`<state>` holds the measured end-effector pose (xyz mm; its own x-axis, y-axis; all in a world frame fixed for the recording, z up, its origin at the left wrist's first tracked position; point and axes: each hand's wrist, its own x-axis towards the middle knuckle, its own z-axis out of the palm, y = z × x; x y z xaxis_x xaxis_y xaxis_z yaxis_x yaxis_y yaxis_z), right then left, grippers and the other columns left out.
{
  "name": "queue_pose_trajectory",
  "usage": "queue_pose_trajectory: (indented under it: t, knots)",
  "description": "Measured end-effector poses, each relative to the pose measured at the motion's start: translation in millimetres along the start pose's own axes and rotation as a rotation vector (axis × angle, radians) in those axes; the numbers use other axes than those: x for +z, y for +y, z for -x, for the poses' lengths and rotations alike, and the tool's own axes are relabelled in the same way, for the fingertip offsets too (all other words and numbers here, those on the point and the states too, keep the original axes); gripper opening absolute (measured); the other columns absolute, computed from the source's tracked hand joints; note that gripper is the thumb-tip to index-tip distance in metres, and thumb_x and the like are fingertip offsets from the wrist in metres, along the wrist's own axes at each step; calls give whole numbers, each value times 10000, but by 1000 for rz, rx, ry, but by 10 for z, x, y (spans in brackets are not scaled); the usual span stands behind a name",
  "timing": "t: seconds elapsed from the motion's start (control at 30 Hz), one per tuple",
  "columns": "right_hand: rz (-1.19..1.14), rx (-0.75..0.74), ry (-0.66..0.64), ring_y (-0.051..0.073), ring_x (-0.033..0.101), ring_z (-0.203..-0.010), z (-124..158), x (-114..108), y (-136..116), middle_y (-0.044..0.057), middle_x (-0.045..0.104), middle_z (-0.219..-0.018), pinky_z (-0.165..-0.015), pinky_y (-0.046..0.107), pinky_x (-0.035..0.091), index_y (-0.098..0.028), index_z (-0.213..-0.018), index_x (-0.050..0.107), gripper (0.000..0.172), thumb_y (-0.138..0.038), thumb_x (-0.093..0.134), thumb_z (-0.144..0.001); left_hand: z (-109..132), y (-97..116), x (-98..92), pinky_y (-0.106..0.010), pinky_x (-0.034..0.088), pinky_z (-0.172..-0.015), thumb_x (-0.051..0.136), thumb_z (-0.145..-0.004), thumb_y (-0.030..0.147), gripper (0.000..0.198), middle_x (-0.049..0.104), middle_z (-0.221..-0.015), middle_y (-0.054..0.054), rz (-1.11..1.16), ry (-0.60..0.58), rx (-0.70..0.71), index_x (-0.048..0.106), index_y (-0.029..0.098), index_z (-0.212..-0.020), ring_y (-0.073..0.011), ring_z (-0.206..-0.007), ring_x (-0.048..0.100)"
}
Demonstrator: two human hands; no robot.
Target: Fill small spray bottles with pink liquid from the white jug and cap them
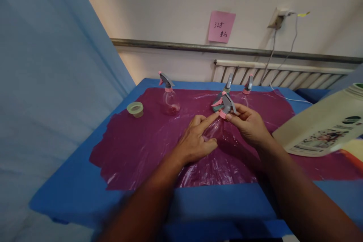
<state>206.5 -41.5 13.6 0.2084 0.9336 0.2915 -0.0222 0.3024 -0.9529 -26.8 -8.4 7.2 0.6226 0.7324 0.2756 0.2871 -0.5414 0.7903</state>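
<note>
A small clear spray bottle [215,128] with a grey and pink trigger head [226,106] stands on the purple plastic sheet [136,147] at the table's middle. My left hand [195,140] is wrapped round the bottle's body, index finger stretched toward the neck. My right hand [249,123] pinches the trigger head at the pink collar. Both hands are closed on this bottle.
Another spray bottle [169,96] stands at the back left, with a pale green cap [135,109] beside it. Two more spray heads [228,82] [248,84] rise behind my hands. A large white jug [320,128] lies at the right. A blue curtain [48,83] hangs at the left.
</note>
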Motion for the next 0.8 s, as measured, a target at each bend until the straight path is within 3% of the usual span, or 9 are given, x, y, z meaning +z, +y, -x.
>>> queue_pose_trajectory:
  t: [0.17, 0.33, 0.57, 0.63, 0.8]
  knots:
    - [-32, -16, 31, 256, 826, -1109, -3, 29, 54, 40, 896, -1191, -1143, 482, 632, -312, -1164, 889, 411, -510, 1028, -832, 6, 28, 13, -506, 610, -1152, 735, -905, 230, 931, 614, -1419, -60, 69, 5, -27, 497, 455, -1777, -271, -1234, 686]
    - [-84, 16, -14, 290, 833, -1144, 3, 17, 44, 49, 894, -1208, -1161, 516, 630, -320, -1169, 881, 432, -551, 1018, -831, -17, 59, -51, -603, 583, -1225, 746, -862, 211, 947, 674, -1470, -84, 167, -34, -60, 541, 448, -1756, -325, -1298, 706]
    - [-153, 80, -74, 328, 835, -1168, 34, -3, -63, 70, 896, -1200, -1189, 554, 617, -312, -1159, 884, 477, -590, 1028, -798, -35, 45, -110, -566, 612, -1173, 757, -813, 223, 931, 659, -1679, -77, 514, -160, -28, 583, 389, -1713, -367, -1404, 707]
    - [-166, 75, -86, 329, 840, -1151, 42, -5, -79, 68, 898, -1167, -1193, 556, 611, -314, -1144, 886, 478, -602, 1030, -791, -21, 46, -98, -543, 626, -1125, 770, -801, 246, 895, 673, -1660, -103, 585, -160, -73, 580, 349, -1670, -365, -1391, 714]
    - [-186, 78, -96, 333, 840, -1141, 67, 2, -96, 73, 898, -1138, -1173, 552, 616, -320, -1138, 871, 509, -632, 1032, -769, -3, 58, -70, -470, 621, -990, 794, -728, 294, 758, 780, -1374, -115, 841, -212, -220, 596, 271, -1459, -324, -1189, 767]
